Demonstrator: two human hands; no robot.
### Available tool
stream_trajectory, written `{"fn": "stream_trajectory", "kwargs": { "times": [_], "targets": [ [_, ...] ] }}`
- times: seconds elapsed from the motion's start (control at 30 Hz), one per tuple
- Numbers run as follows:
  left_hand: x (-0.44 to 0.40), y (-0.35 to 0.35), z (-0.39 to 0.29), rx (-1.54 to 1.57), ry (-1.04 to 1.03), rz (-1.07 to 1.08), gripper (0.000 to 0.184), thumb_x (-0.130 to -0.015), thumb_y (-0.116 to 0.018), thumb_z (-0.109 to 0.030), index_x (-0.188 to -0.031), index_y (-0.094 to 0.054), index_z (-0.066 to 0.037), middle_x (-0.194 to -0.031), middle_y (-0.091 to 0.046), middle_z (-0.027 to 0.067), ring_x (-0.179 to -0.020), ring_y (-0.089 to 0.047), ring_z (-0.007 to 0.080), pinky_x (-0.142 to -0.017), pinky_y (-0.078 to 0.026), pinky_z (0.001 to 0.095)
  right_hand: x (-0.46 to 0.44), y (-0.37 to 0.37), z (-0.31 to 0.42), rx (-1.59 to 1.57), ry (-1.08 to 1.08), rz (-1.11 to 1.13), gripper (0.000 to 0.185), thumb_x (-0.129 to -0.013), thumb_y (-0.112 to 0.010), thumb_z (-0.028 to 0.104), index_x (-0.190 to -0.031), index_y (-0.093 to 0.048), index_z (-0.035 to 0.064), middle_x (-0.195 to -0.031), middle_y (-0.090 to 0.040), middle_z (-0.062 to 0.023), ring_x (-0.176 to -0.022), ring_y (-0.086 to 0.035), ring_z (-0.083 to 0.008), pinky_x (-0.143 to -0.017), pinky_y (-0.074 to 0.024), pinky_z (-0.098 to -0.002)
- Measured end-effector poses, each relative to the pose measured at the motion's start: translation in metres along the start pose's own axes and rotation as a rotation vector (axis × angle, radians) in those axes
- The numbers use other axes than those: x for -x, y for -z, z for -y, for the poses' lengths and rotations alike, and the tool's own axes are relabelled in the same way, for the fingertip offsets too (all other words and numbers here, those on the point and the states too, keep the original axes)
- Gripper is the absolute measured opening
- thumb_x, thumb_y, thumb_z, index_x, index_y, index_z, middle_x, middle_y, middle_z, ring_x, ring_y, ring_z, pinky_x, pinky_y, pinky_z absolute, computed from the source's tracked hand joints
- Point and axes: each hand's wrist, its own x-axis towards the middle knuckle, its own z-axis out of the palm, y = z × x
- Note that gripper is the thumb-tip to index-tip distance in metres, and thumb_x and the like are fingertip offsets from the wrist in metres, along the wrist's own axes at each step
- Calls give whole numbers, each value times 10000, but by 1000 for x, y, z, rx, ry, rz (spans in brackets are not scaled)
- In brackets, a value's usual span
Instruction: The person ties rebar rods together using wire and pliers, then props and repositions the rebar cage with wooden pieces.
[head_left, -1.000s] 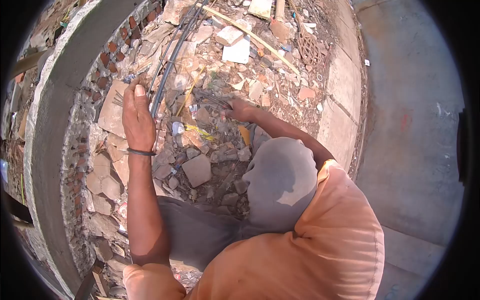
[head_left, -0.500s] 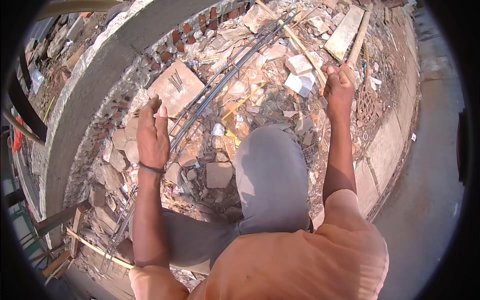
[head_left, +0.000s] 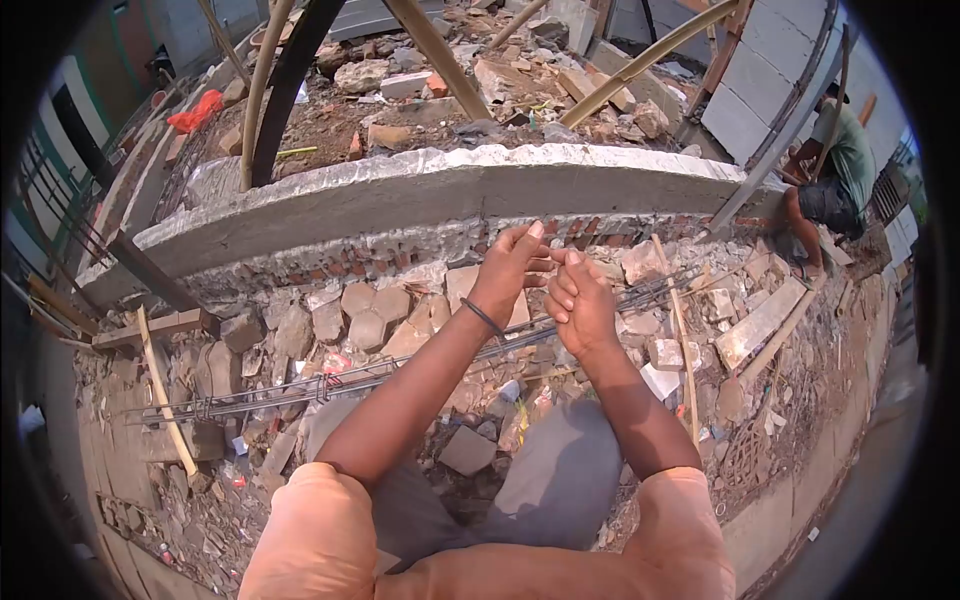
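Observation:
My left hand [head_left: 508,272], with a dark band at the wrist, is raised in front of me with its thumb up and its fingers loosely bent and apart. Close to its fingertips is my right hand [head_left: 583,305], its fingers curled in against the thumb. Whatever may lie between those curled fingers is hidden or too thin to make out. Below both hands, long steel bars [head_left: 372,374] with a few bent ties run across the rubble, passing partly behind my forearm and hands. My bent knees [head_left: 560,470] are beneath my arms.
A low concrete beam [head_left: 400,205] over rough brick crosses ahead. Wooden strips [head_left: 165,400] and a plank [head_left: 760,325] lie on the broken stones. At the far right another person [head_left: 845,170] crouches near a slanted post [head_left: 785,135]. Slanted poles stand beyond the beam.
My view has swung left and up, bringing the beam across the front and the other person into sight. My hands, wide apart before, have come close together over the bars.

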Motion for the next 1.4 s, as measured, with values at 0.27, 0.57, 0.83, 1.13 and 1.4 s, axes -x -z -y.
{"fn": "stream_trajectory", "kwargs": {
  "times": [0.27,0.57,0.83,1.13,1.4],
  "targets": [
    [27,63,-26,60,-76,-189,324,-996,-511,-359,-1034,-596,-49,-768,-541,-13,-692,-542,90,-634,-459,241,0,-57,-45,262,-146,112,176,-998,-496,182,-1009,-548,14,-592,-344,58,-439,-305,-32,-369,-287,-197],
    [55,103,-50,-96,-131,-110,401,-1034,-411,-363,-925,-580,-16,-635,-467,-26,-511,-426,82,-481,-403,256,-38,-123,-30,895,190,331,424,-988,-521,334,-1252,-570,5,-1057,-627,-66,-1033,-566,-149,-889,-452,-310],
    [68,113,-48,-331,-150,77,369,-1024,-446,-304,-747,-472,-61,-619,-483,-3,-512,-460,97,-473,-428,266,-43,-165,-40,917,-50,387,374,-977,-569,293,-1203,-620,1,-835,-605,6,-735,-562,-44,-509,-409,-174],
    [66,132,-73,-373,-90,-14,347,-947,-589,-335,-981,-662,2,-888,-650,30,-835,-587,100,-769,-469,255,-51,-127,-39,809,30,327,271,-981,-559,236,-1041,-655,-10,-741,-559,1,-630,-515,-73,-543,-439,-231],
    [42,107,-62,-107,-227,-147,240,-927,-654,-226,-1032,-691,-13,-914,-674,17,-847,-601,79,-752,-482,237,-39,-99,-25,821,-216,338,256,-981,-552,221,-1022,-659,-8,-709,-552,14,-582,-492,-61,-521,-426,-218]
  ]
}}
